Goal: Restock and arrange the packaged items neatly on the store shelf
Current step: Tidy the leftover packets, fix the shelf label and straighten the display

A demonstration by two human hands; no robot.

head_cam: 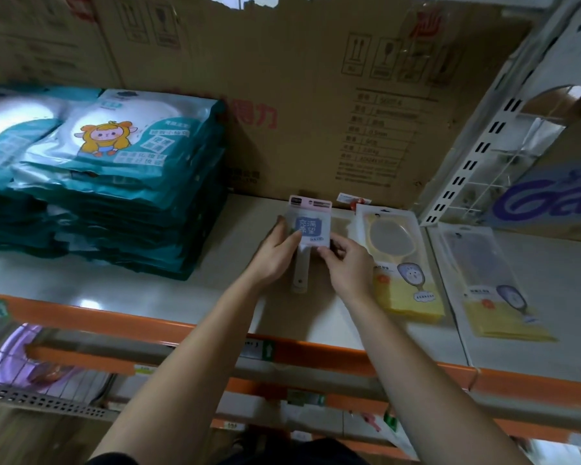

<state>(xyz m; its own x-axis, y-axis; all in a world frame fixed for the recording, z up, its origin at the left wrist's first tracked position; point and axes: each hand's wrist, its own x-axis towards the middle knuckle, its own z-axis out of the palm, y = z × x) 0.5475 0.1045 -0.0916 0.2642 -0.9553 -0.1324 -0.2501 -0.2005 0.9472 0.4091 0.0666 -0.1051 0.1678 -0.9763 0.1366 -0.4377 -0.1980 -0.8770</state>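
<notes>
Packaged mirror [311, 226]: light, stiff, slippery sleeve, probably fragile. Hold by both side edges, not handle [299, 276]. Left hand [277, 253] pinching left edge; right hand [348, 266] pinching lower corner.

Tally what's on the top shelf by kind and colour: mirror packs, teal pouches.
Pink-topped mirror pack: 1
Yellow mirror packs: 2
Teal pouch stacks: 2 (pouches per stack can't be counted)
Total: 3 mirror packs, 2 stacks
</notes>
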